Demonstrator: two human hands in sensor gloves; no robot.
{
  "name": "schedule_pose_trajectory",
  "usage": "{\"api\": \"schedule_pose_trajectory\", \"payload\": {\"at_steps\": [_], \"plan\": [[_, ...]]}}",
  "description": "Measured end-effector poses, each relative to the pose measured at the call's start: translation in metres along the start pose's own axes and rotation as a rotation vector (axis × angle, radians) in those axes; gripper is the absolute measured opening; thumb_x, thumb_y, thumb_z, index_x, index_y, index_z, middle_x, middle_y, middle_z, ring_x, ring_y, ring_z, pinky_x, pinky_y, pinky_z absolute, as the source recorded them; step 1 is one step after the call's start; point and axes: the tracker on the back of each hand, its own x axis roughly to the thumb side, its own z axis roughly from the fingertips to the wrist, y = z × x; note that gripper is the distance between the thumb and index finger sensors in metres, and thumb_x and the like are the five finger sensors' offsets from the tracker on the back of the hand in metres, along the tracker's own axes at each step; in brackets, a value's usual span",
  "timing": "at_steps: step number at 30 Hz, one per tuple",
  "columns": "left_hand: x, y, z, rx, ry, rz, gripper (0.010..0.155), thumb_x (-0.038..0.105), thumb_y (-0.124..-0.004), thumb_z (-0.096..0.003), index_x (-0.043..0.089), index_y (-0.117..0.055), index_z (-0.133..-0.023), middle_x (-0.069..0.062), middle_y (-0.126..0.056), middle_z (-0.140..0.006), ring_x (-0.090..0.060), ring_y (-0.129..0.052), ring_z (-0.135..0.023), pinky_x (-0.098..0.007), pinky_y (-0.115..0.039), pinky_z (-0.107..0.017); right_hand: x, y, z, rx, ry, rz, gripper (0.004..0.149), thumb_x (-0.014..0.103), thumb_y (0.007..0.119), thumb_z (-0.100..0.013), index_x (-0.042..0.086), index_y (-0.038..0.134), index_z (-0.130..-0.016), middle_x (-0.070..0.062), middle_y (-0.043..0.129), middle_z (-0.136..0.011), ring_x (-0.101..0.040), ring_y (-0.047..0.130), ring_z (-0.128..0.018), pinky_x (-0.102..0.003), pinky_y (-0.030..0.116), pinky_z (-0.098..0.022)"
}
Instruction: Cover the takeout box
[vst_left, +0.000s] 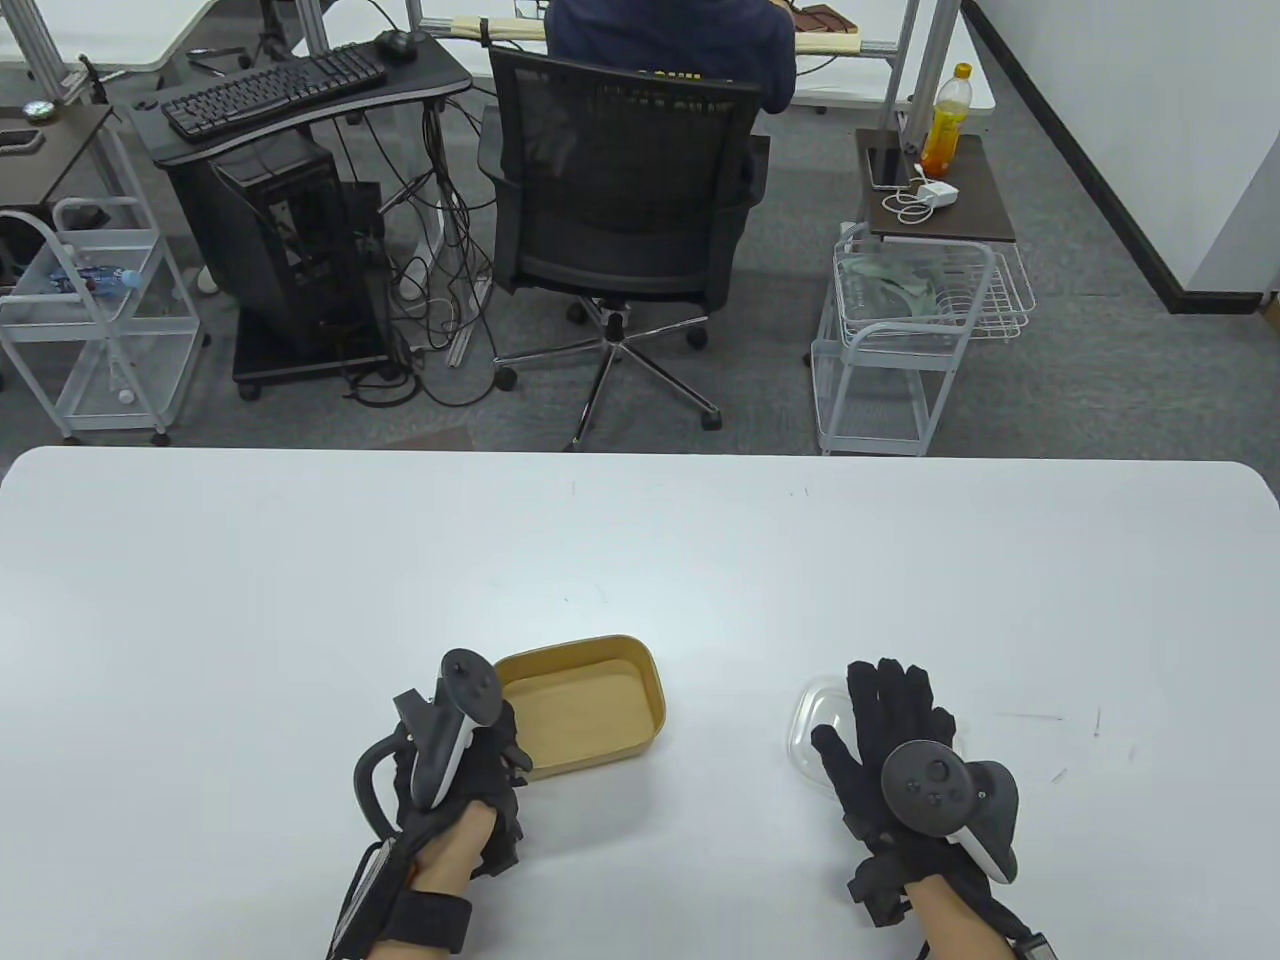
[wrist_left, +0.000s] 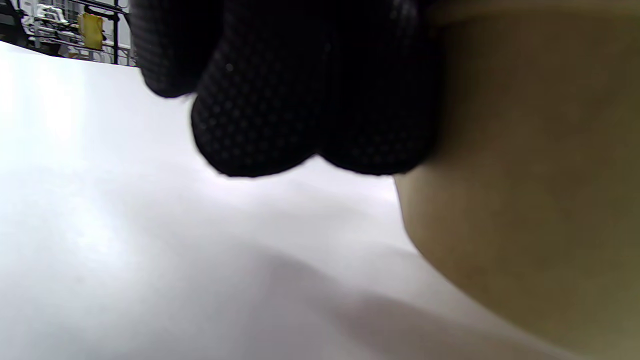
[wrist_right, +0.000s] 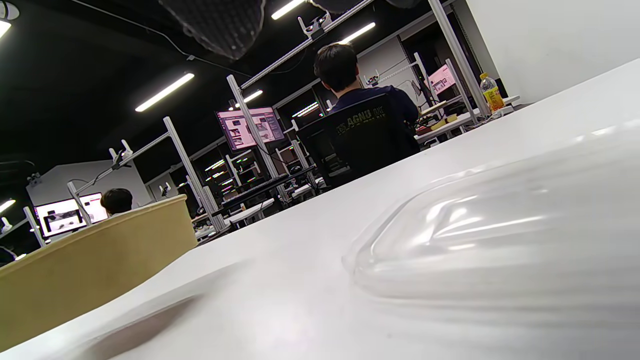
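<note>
In the lower left of the table view, the left hand (vst_left: 470, 770) sits against the near-left corner of the open, tan, rounded-rectangular paper takeout box (vst_left: 585, 705), which stands on the white table (vst_left: 300, 600) just left of the frame's centre. The tracker hides most of the hand there. In the left wrist view, its black gloved fingers (wrist_left: 260, 100) hang close together, pressed against the box's outer wall (wrist_left: 525, 175), with their tips just above the table; whether they actually grip the rim cannot be told.

Well to the right of the box, in the lower right of the table view, the clear, rounded plastic lid (vst_left: 815, 715) lies flat on the table. The right hand (vst_left: 890, 740) lies over it, palm down, fingers (vst_left: 900, 690) spread and extended across the top, so only the lid's left part shows. In the right wrist view the lid (wrist_right: 490, 235) fills the lower right, with the box (wrist_right: 90, 260) at the lower left, apart from it.
</note>
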Motion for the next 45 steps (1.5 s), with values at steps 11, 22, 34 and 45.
{"api": "schedule_pose_trajectory", "payload": {"at_steps": [11, 22, 34, 45], "plan": [[0.024, -0.017, 0.017, -0.044, -0.084, -0.025, 0.050, 0.057, -0.084, -0.0372, 0.025, -0.086, -0.076, 0.013, -0.107, -0.030, -0.007, -0.105, -0.024, -0.030, -0.085, -0.043, -0.001, -0.001, 0.000, -0.009, -0.001, -0.006, 0.072, 0.042, 0.067, -0.062, -0.001, 0.044, -0.114, -0.039, 0.037, -0.114, -0.062, 0.030, -0.101, -0.080, 0.036, -0.060], [0.029, -0.028, 0.020, -0.077, -0.099, -0.045, 0.051, 0.057, -0.084, -0.0372, 0.026, -0.086, -0.077, 0.013, -0.107, -0.031, -0.007, -0.105, -0.025, -0.029, -0.084, -0.044, -0.002, -0.002, 0.000, -0.011, -0.003, -0.006, 0.072, 0.042, 0.067, -0.062, -0.001, 0.043, -0.114, -0.039, 0.036, -0.114, -0.062, 0.030, -0.101, -0.080, 0.036, -0.060], [0.029, -0.036, 0.020, -0.130, -0.115, -0.049, 0.056, 0.060, -0.081, -0.0368, 0.028, -0.082, -0.082, 0.015, -0.106, -0.038, -0.007, -0.104, -0.032, -0.029, -0.082, -0.049, -0.002, -0.001, 0.001, -0.001, 0.003, 0.003, 0.072, 0.042, 0.067, -0.062, -0.002, 0.043, -0.114, -0.039, 0.036, -0.114, -0.062, 0.030, -0.101, -0.080, 0.036, -0.060], [0.024, -0.035, 0.022, -0.161, -0.148, 0.016, 0.072, 0.068, -0.074, -0.0346, 0.029, -0.068, -0.096, 0.015, -0.106, -0.066, -0.007, -0.104, -0.051, -0.030, -0.078, -0.057, -0.002, -0.001, 0.001, 0.003, 0.007, 0.004, 0.072, 0.042, 0.067, -0.062, -0.002, 0.043, -0.114, -0.039, 0.036, -0.114, -0.062, 0.030, -0.100, -0.080, 0.035, -0.060]]}}
